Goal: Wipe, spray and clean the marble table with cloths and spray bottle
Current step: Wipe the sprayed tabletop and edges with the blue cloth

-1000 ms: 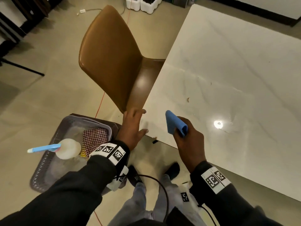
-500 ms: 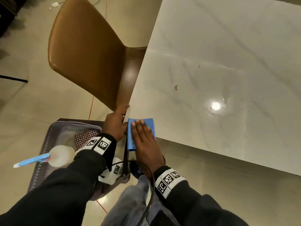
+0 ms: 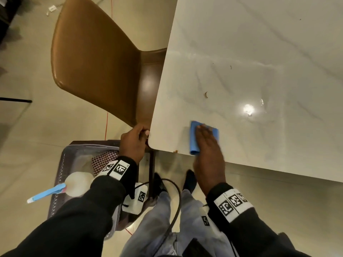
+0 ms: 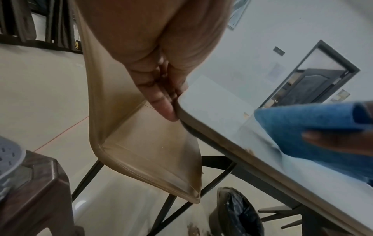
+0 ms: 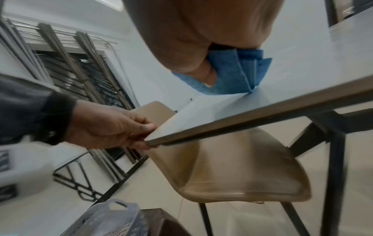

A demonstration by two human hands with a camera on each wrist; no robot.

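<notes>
Two hands are at work near the table's [image 3: 241, 43] bottom-left corner in the head view. The right hand [image 3: 207, 154] lies flat, fingers straight, pressing a folded blue cloth [image 3: 194, 140] onto the marble just inside the near edge, lower centre of the frame; the right wrist view shows the thumb tucked against the cloth's folds. The left hand [image 3: 132, 143] curls its fingers round the rounded corner itself, thumb on top, bracing there and holding nothing else.

A spray bottle [image 3: 78, 182] and a checked cloth [image 3: 104, 160] sit in a grey basket [image 3: 61, 175] at lower left, off the table and untouched. A brown chair [image 3: 96, 67] stands against the table's left side.

Several brown crumbs [image 3: 206, 94] lie on the marble above the cloth, and one speck sits right at the near edge. A stroke pulled toward the body would likely sweep that grit off onto the floor or the person's legs rather than gather it. The cloth's lower end already overhangs the edge, so a flat hand with no real grip could let it slide off. Dry wiping may also only smear the dull streaks seen near the bright light reflection.
</notes>
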